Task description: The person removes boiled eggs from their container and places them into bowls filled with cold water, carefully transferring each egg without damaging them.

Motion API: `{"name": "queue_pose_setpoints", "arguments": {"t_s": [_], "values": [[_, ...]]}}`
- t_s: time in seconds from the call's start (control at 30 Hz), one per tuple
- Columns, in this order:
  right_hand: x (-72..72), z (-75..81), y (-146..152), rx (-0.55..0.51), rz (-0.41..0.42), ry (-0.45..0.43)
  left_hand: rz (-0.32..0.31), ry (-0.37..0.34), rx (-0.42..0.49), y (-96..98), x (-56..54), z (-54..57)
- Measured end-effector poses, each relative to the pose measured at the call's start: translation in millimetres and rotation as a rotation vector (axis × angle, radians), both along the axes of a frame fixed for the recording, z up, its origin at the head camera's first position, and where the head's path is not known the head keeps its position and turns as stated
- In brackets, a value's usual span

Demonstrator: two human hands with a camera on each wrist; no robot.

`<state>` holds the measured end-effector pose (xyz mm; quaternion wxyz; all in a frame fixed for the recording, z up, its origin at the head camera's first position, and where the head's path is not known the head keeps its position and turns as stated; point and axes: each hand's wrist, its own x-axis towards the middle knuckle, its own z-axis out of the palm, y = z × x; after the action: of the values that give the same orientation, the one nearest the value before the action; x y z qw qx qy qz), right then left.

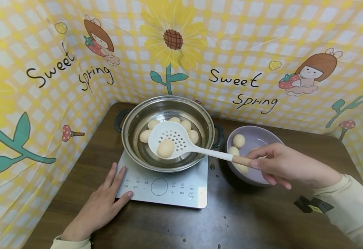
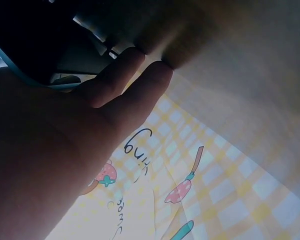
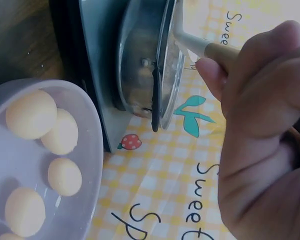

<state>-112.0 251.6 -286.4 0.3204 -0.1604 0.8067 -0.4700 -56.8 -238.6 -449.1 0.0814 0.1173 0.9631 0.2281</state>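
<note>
At centre, skimmer [image 1: 194, 148] cradles egg [image 1: 166, 148] above pot [image 1: 165, 107], likely for draining; right hand [image 1: 282, 166] grips handle [image 1: 241, 160]. Lower left, left hand [image 1: 101, 202] spread at hob [image 1: 175, 200], perhaps steadying; contact unclear.

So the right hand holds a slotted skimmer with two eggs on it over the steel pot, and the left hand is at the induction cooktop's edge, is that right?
Not quite: the head view shows only one egg on the slotted skimmer, not two. The right hand holds it over the steel pot, and the left hand is at the edge of the induction cooktop.
</note>
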Motion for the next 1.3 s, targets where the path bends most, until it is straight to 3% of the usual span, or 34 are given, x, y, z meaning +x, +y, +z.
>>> {"name": "queue_pose_setpoints", "arguments": {"t_s": [0.5,0.77,1.13,1.3], "values": [[8.6,13.5,34.5,0.067,-0.093,0.036,0.001,-0.011,0.023,0.8,0.5,-0.9],[19.5,13.9,74.3,-0.034,-0.101,0.027,-0.004,-0.008,0.020,1.7,0.5,1.1],[38.3,8.8,122.0,-0.062,-0.169,-0.007,-0.010,-0.007,0.024,2.2,0.0,2.6],[46.1,2.0,143.4,-0.147,-0.178,-0.054,-0.008,-0.012,0.024,2.0,-0.4,2.1]]}}
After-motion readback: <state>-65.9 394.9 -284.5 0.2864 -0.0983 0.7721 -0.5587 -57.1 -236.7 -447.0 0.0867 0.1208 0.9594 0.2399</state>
